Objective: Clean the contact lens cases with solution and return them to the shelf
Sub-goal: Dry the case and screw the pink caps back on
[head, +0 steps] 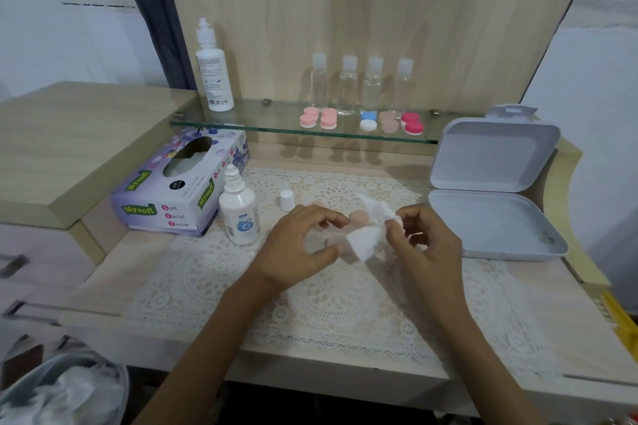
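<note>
Gripping the lens case [357, 217], left hand [297, 247] faces right hand [428, 248], which pinches tissue [371, 229] against it.

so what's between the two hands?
Head view: a white tissue, pinched by the right hand, and a peach case held at the left hand fingertips.
</note>
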Demonstrator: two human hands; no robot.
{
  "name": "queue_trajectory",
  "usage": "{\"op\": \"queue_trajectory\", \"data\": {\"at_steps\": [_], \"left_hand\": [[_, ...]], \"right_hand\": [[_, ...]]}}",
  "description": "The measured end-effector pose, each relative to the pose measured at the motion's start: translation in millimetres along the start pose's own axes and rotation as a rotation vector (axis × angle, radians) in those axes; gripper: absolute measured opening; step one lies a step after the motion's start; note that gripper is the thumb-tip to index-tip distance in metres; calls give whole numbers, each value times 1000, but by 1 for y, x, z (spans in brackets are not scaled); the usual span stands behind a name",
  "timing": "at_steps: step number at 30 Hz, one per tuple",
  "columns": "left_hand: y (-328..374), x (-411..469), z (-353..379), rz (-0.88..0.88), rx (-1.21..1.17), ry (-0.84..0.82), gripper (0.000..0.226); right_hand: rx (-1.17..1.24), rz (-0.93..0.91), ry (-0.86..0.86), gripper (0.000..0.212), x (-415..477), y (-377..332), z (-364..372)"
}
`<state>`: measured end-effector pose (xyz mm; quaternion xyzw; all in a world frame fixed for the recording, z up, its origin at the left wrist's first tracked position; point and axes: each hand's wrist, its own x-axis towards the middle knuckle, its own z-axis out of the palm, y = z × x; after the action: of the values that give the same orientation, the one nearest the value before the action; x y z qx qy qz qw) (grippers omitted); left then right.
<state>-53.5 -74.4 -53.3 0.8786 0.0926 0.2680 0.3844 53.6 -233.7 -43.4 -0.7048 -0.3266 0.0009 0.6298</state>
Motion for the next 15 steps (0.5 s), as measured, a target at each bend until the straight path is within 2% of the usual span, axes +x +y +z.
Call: {"op": "queue_trajectory", "data": {"at_steps": [7,10,15], "left_hand": [[-5,0,3,-20,94,-29,36],[-6,1,3,-23,96,-27,29],[-6,1,3,-20,102,-24,27]], "right_hand": [[-73,-27,99,19,3,10,-1],[-112,-47,45,23,4,14,0],[-259,-218,-53,22,7,15,3]]}}
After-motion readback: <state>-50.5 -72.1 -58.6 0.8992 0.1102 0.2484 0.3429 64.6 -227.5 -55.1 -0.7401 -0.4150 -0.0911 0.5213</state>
